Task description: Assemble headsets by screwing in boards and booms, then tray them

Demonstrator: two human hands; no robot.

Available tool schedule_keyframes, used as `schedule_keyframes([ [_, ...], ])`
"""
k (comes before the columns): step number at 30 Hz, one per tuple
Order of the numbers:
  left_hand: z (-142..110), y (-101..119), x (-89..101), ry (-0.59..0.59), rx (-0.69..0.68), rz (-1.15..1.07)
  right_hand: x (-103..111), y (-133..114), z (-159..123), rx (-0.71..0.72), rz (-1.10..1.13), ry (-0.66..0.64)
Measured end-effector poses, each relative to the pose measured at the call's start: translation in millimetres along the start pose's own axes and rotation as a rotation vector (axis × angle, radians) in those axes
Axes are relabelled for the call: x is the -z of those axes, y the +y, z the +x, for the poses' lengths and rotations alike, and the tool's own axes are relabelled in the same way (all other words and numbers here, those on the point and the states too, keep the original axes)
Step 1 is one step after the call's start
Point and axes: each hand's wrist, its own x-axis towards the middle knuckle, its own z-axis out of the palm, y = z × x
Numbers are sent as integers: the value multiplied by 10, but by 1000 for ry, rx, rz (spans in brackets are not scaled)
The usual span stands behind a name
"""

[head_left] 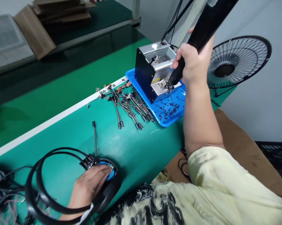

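My right hand is wrapped round a black electric screwdriver, and the tool's tip touches the outlet of a silver screw feeder. My left hand lies with its fingers pressed on a blue-centred earcup of a black headset. The headset's headband loops round to the left. A thin black mic boom sticks out from the earcup toward the far side.
The feeder stands on a blue tray strewn with small black screws. A pile of black boom parts lies beside it on the green mat. A black fan stands at right, cables at far left, cardboard below the table edge.
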Motion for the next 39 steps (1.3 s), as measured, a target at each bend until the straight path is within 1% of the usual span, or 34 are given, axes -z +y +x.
schedule_keyframes([
  [3, 23, -1, -10, 6, -24, 6, 16, -21, -30, -66, 44, 120],
  [4, 33, -7, -19, 13, -36, 4, 28, -32, -45, -104, 46, 133],
  [7, 63, -10, -49, 75, -63, -4, 34, -135, -166, -169, 120, 110],
  [9, 71, 22, -59, 87, -73, 8, -59, -293, -344, -140, 230, 47],
  [11, 68, 74, -62, 87, -72, 17, -269, -526, -594, -83, 336, -3],
  [12, 65, 97, -64, 101, -89, 9, -412, -662, -734, -67, 377, -21],
  [13, 62, 114, -69, 86, -66, 4, -570, -801, -877, -69, 412, -42],
  [14, 59, 124, -78, 88, -60, -4, -736, -936, -1021, -83, 451, -72],
  [16, 53, 128, -101, 78, -47, -21, -1059, -1159, -1302, -172, 543, -187],
  [18, 48, 127, -123, 80, -35, -26, -1331, -1278, -1556, -259, 613, -263],
  [20, 44, 131, -138, 85, -19, -22, -1522, -1288, -1759, -307, 595, -317],
  [23, 39, 133, -146, 131, -33, -34, -1660, -1208, -1939, -302, 515, -391],
  [26, 36, 125, -141, 160, -51, -60, -1704, -1168, -2013, -267, 557, -414],
  [28, 33, 119, -137, 155, -51, -81, -1723, -1177, -2037, -264, 579, -430],
  [33, 2, 101, -163, 147, -38, -149, -1750, -1207, -2069, -303, 473, -451],
  [35, -18, 93, -184, 152, -32, -154, -1758, -1193, -2073, -279, 510, -443],
  [39, -45, 84, -205, 132, -24, -142, -1798, -1123, -2081, -182, 661, -394],
])
